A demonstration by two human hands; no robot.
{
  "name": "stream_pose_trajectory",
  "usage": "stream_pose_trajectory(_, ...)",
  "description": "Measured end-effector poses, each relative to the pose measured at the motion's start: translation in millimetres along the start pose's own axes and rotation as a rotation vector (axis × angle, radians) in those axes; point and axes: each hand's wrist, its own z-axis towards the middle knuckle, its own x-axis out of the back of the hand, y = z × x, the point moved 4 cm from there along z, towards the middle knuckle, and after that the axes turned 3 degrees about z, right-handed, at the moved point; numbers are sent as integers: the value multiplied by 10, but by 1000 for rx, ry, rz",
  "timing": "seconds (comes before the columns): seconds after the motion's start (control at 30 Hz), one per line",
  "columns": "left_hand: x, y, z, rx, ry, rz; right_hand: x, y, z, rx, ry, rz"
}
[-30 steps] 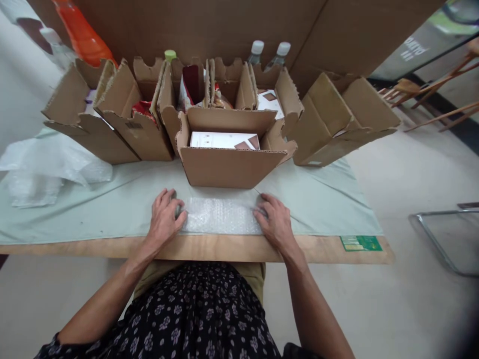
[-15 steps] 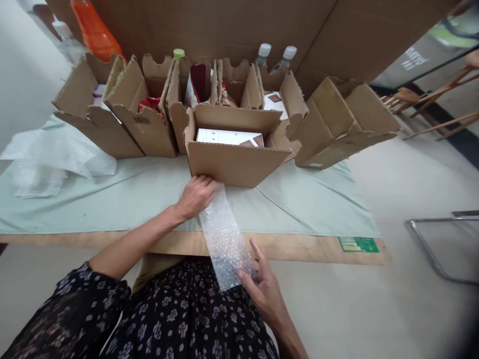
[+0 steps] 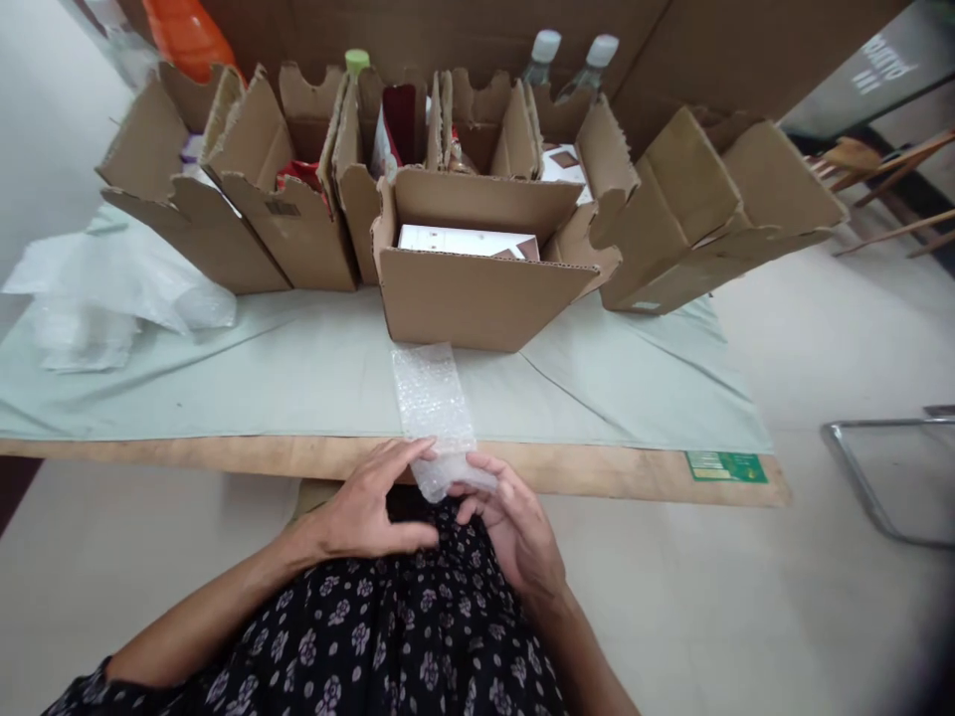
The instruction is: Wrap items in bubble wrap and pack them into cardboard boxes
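A narrow strip of bubble wrap (image 3: pixel 434 393) lies flat on the cloth, its far end by the front cardboard box (image 3: pixel 484 303). The near end hangs at the table edge and looks folded over on itself. My left hand (image 3: pixel 373 507) is at the left of this fold, fingertips on the wrap, thumb spread wide; it is open and grips nothing. On the right side, my right hand (image 3: pixel 518 522) has its fingers curled around the folded near end. Its lower fingers are partly hidden. A white box (image 3: pixel 469 242) stands inside the front cardboard box.
A row of open cardboard boxes (image 3: pixel 287 224) stands at the back, several holding packets. An angled cardboard box (image 3: pixel 671 224) is on the right. More bubble wrap (image 3: pixel 119 288) is heaped at left. A green card (image 3: pixel 727 467) lies at the wooden edge (image 3: pixel 597 472).
My left hand has let go of the wrap's far end and come back to the near end. My right hand has moved up with the near end, which is now folded. The view has shifted slightly.
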Motion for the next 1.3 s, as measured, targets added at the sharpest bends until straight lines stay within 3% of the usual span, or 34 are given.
stream_pose_trajectory(0.1,-45,-81,94,156,151,0,30,-88,-17,49,-19,-60)
stream_pose_trajectory(0.23,-29,-184,184,282,184,51,158,-266,-82,353,79,-499)
stream_pose_trajectory(0.37,-26,-255,206,267,203,203,16,-258,55,711,-69,-1082)
stream_pose_trajectory(0.5,-17,-275,167,189,290,426,-85,-100,320,768,-205,-1447)
stream_pose_trajectory(0.6,33,-166,79,6,366,515,-101,-83,392,780,-214,-1503)
stream_pose_trajectory(0.7,40,-22,-7,-199,301,521,-126,-136,368,783,-238,-1433)
stream_pose_trajectory(0.77,45,30,-26,-236,279,527,-143,-173,368,739,-253,-1367)
stream_pose_trajectory(1.03,87,-50,163,-142,379,516,-126,-183,586,512,-143,-1196)
stream_pose_trajectory(1.2,48,-258,291,12,319,486,-122,-247,447,713,50,-1321)
stream_pose_trajectory(1.3,47,-285,309,48,305,526,-169,-227,395,765,-64,-1453)
